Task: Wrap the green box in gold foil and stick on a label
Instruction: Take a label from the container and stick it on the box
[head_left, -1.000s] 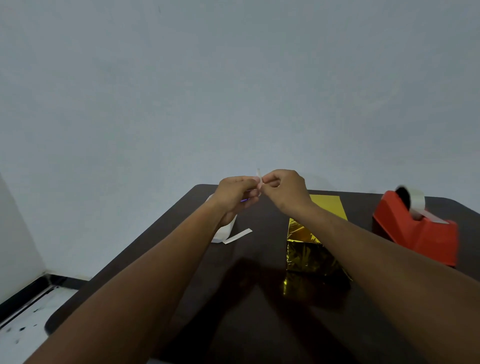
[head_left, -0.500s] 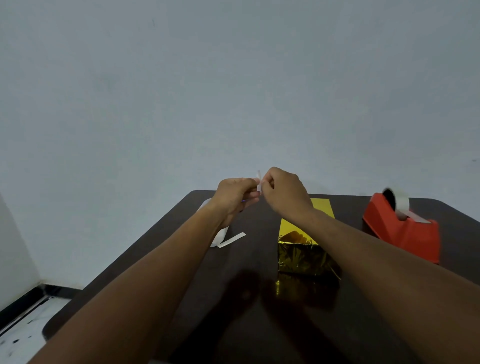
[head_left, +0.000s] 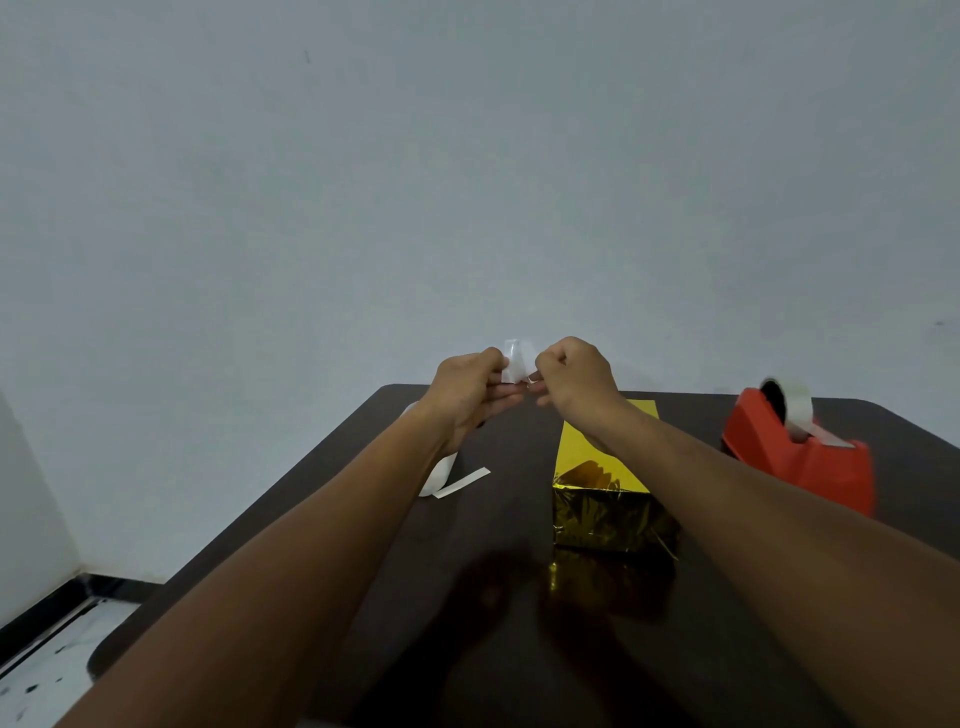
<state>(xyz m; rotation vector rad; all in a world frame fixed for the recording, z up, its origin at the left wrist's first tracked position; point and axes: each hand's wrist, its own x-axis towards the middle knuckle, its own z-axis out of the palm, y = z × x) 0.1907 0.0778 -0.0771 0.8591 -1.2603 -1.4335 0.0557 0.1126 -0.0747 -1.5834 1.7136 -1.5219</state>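
A: Where is the box?

B: The foil-wrapped box (head_left: 608, 499) stands on the dark table (head_left: 363, 519), right of centre, its gold top catching the light and its near face crinkled. The right forearm crosses above it.

A: And the label?

B: A small white label (head_left: 514, 361) is held in the air above the table's far edge, between both hands. The left hand (head_left: 467, 395) pinches its left side, fingers curled; the right hand (head_left: 574, 376) pinches the lower right corner with thumb and forefinger (whether it holds the label itself or a backing layer cannot be told).

A: What else is on the table?

B: A white strip of paper (head_left: 462, 482) lies left of the box, near the left forearm, touching a white curled piece (head_left: 439, 475) mostly hidden behind that arm. A red tape dispenser (head_left: 800, 457) with a roll of clear tape sits well apart at the right edge. A pale grey wall (head_left: 467, 182) fills the background.
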